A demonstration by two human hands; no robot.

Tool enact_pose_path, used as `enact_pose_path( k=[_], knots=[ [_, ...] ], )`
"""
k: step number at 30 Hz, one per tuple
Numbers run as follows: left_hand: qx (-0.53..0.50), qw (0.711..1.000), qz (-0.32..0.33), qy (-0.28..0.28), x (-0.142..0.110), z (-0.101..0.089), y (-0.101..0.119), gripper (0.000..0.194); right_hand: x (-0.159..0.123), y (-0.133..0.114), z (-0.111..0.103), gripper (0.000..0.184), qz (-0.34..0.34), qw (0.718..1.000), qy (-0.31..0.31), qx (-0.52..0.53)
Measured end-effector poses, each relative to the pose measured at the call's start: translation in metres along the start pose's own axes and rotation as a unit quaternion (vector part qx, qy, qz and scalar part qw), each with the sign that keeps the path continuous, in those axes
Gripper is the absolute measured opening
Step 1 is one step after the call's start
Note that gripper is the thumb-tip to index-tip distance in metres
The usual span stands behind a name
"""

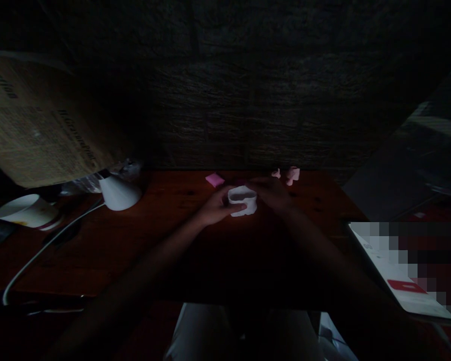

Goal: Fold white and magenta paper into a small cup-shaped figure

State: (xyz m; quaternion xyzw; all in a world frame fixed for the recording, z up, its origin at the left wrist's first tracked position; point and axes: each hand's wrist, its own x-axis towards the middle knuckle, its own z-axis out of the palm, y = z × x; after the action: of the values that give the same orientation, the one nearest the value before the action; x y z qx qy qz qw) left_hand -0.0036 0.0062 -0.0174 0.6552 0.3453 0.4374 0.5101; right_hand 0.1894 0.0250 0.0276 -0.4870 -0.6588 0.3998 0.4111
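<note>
Dim light leaves much of this dark. A small white cup-shaped piece (243, 204), soft-looking like clay, with an uneven rim and a hollow top, is held low over the wooden table. My left hand (215, 206) wraps its left side, the thumb pressed across the front. From the right, my right hand (273, 194) reaches to its far rim with bent fingers; the fingertips are in shadow there. A flat pink square piece (215, 179) lies just beyond my left hand. Behind my right hand are a pale pink shaped piece (293, 174) and a smaller pink piece (276, 173).
To the left stand a white cone-shaped object (119, 193) with a white cable (56, 235) and a paper cup (26, 209). A printed paper bag (48, 125) rises behind them. A lit screen (383, 268) lies at the right edge. A textured wall (225, 100) closes off the back.
</note>
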Motion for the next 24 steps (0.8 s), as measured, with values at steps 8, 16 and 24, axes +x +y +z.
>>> enact_pose_path(
  k=[8,16,24],
  knots=[
    [0.018,0.999,0.023,-0.020,-0.0021,0.0009,0.0004,0.064,0.0015,0.0024,-0.0002,0.017,0.003,1.000,0.001,-0.006],
    [0.046,0.998,0.043,-0.028,-0.0028,0.0025,0.0046,0.069,-0.0019,-0.0012,-0.0019,0.022,0.025,0.999,-0.017,-0.025],
    [0.020,0.998,0.021,-0.052,-0.0041,0.0067,0.0063,0.067,-0.0037,-0.0034,-0.0083,0.024,0.050,0.993,-0.068,0.082]
  ],
)
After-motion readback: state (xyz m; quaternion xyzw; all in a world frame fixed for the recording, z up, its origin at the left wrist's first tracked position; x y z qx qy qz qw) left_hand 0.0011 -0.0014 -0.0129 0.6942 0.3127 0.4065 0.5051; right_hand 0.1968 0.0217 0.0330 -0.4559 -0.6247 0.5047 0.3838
